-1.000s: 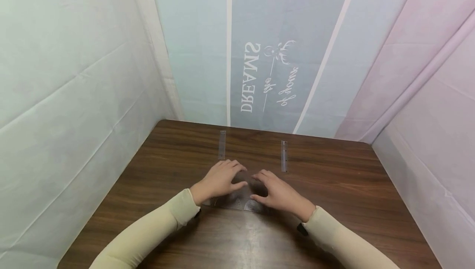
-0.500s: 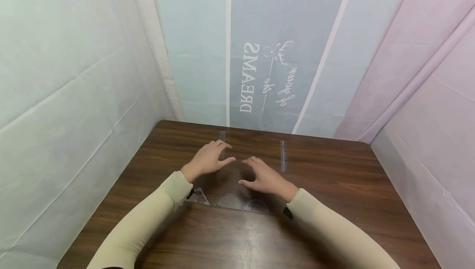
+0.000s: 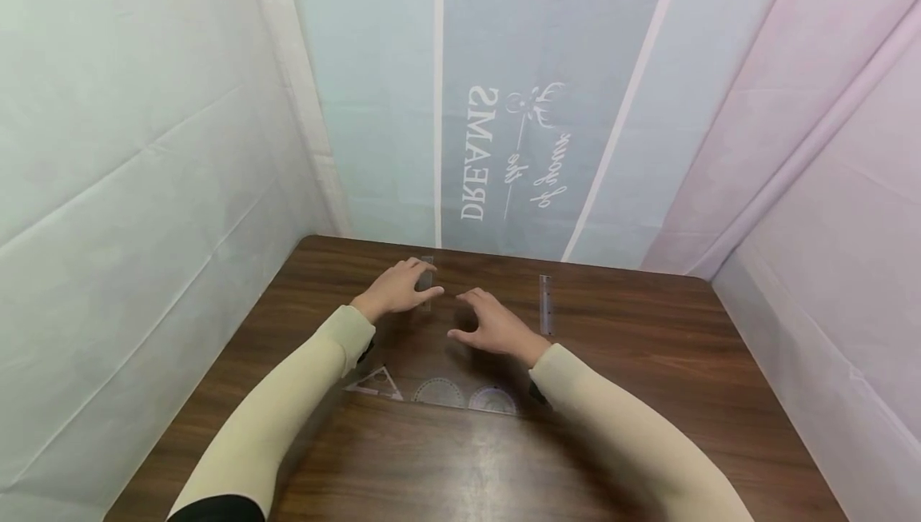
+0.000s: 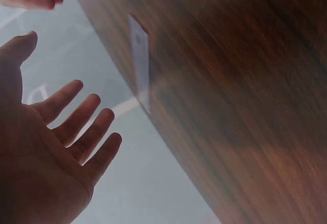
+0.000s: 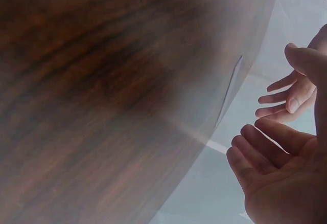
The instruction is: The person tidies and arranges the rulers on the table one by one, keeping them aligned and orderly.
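Observation:
My left hand (image 3: 397,288) hovers over the table with nothing in it, its fingers spread and overlapping a clear ruler (image 3: 427,298) in the head view. That ruler (image 4: 140,63) shows whole in the left wrist view, apart from the fingers. To the right, my right hand (image 3: 496,325) also holds nothing, its fingers relaxed and thumb apart. A second clear ruler (image 3: 545,304) lies to the right of it. Nearer the body, a clear set square (image 3: 379,382) and two clear protractors, one in the middle (image 3: 439,392) and one at right (image 3: 493,400), lie in a row.
The brown wood-grain table (image 3: 626,394) has its far edge against a printed cloth backdrop (image 3: 532,42). Pale cloth walls stand at the left (image 3: 144,146) and at the right (image 3: 849,250).
Both hands have moved away from the body and to the left, from over the protractors toward the left ruler. The set square and both protractors have come into view.

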Demonstrator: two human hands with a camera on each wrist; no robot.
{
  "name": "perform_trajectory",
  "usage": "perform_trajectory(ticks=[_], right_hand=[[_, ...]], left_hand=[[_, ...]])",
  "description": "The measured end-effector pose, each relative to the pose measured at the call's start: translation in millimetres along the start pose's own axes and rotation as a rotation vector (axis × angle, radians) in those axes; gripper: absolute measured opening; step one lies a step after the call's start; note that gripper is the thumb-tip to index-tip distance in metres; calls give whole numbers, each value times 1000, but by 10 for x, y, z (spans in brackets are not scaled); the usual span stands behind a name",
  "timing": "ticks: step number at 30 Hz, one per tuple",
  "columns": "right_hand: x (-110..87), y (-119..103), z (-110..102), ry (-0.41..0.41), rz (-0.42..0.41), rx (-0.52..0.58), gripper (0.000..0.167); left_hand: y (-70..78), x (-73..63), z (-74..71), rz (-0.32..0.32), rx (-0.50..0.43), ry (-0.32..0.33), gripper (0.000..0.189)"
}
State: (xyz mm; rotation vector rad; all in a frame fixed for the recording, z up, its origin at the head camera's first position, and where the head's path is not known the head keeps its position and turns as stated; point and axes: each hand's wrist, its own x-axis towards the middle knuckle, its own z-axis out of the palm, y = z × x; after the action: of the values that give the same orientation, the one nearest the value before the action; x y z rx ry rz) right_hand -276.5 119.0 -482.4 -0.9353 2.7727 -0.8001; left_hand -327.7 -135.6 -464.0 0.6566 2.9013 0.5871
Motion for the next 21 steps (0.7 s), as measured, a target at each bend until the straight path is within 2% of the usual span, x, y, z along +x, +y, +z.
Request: perform_trajectory(ticks=[6, 11, 17, 21], right_hand=[[123, 36, 51, -20, 53, -36, 82], [223, 59, 99, -38, 80, -36, 86], [352, 63, 168, -54, 87, -12, 89], [440, 72, 222, -64, 87, 2, 89]], left_hand=[[-157, 152, 46, -30, -12, -6, 70], [-238, 235, 29, -53, -30, -7, 71], [-361, 321, -2, -71, -62, -16, 66], [-454, 382, 46, -93, -85, -22, 66]])
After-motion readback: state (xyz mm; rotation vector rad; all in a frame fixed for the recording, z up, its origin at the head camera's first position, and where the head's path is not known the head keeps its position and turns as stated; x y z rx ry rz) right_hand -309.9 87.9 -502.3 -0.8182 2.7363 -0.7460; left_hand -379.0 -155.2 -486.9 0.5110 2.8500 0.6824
